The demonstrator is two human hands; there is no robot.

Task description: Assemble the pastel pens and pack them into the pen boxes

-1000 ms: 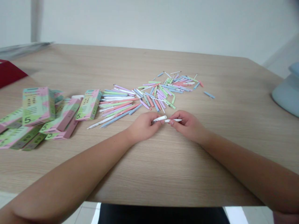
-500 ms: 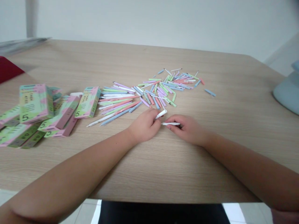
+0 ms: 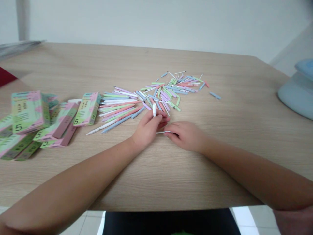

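Observation:
My left hand (image 3: pixel 147 129) is closed around a white pen barrel (image 3: pixel 154 110), whose end sticks up above the thumb and forefinger. Close beside it on the right, my right hand (image 3: pixel 185 135) pinches a thin white pen refill (image 3: pixel 160 132). The refill spans the small gap between the hands; its left end is hidden at my left hand. Just beyond the hands lies a loose heap of pastel pen parts (image 3: pixel 168 94) in blue, green, purple and coral. Left of that, assembled-looking pens (image 3: pixel 117 107) lie side by side in a fanned row.
Several pastel cardboard boxes (image 3: pixel 30 112) marked 5 are piled at the left. A single blue pen part (image 3: pixel 215 95) lies apart at the right. A pale blue-grey rounded object (image 3: pixel 297 93) stands at the right edge, and something red (image 3: pixel 7 76) at the left.
The white barrel in my left hand has swung from slanted to upright. My right hand has moved closer to the left, and a thin refill now shows where a thicker white piece was.

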